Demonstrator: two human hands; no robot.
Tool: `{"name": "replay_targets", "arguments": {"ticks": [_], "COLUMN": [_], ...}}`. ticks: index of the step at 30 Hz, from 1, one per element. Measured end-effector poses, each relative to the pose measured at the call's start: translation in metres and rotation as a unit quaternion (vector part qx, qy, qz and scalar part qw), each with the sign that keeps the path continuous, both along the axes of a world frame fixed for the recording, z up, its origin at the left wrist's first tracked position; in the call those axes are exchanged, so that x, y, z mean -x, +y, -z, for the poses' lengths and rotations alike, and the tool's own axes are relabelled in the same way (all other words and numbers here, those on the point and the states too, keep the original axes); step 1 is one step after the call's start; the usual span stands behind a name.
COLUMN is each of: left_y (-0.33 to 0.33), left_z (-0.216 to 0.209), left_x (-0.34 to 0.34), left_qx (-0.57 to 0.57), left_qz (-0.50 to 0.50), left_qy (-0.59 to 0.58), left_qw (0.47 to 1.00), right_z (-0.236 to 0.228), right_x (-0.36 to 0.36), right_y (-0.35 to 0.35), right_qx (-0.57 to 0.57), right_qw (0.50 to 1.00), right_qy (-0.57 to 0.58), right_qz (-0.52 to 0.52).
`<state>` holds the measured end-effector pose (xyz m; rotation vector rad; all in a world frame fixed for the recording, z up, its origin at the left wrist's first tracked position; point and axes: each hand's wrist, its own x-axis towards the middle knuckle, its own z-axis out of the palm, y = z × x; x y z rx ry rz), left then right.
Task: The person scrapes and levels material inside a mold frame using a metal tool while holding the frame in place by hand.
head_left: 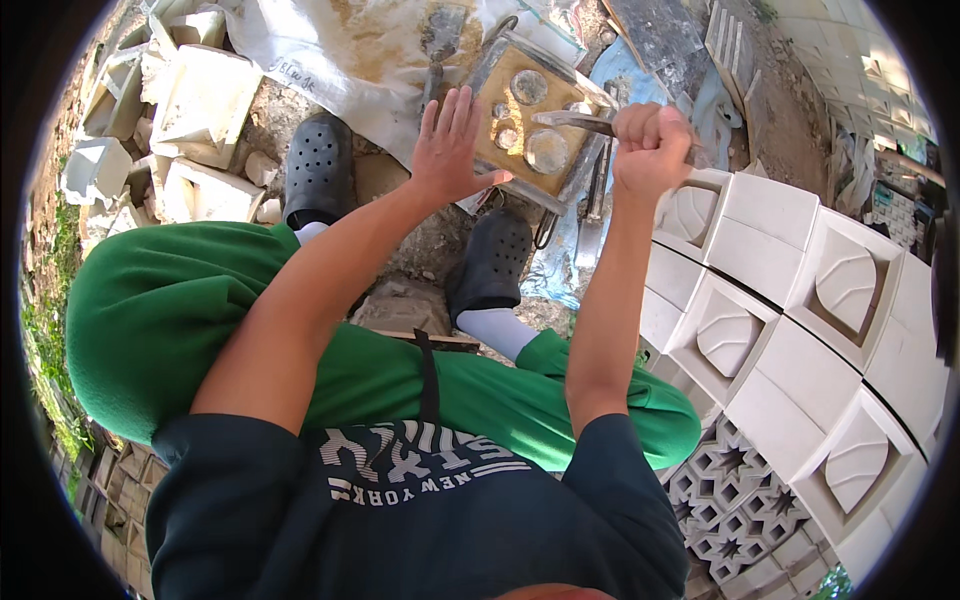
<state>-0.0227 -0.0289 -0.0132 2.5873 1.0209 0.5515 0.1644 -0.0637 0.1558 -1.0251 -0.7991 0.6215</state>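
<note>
Mould [530,125] sat on the ground past the shoes [320,170], ochre mix in it with round grey patches. Right hand [650,150] was fisted on a trowel [575,122] with its blade over the mould's right edge — left hand [450,140] flat, fingers spread, at its left edge. Looked like levelling the fill; next stroke likely needs a steady frame — cast blocks [800,300] stacked to the right.
</note>
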Motion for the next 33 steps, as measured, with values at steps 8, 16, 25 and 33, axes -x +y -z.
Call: {"name": "replay_targets", "arguments": {"ticks": [8,16,25,33], "left_y": [-0.002,0.017,0.032,0.031], "left_z": [-0.004,-0.009,-0.02,-0.018], "left_x": [0.001,0.002,-0.007,-0.007], "left_qx": [0.093,0.177,0.313,0.335], "left_qz": [-0.022,0.055,0.067,0.064], "left_qy": [0.055,0.126,0.221,0.238], "left_qw": [0.994,0.975,0.921,0.909], "right_z": [0.015,0.009,0.007,0.009], "right_x": [-0.016,-0.025,-0.031,-0.033], "right_y": [0.007,0.017,0.018,0.018], "right_qx": [-0.003,0.059,0.084,0.131], "right_qw": [0.999,0.994,0.987,0.975], "right_qy": [0.053,0.03,0.039,0.007], "right_qz": [-0.006,-0.091,-0.131,-0.178]}}
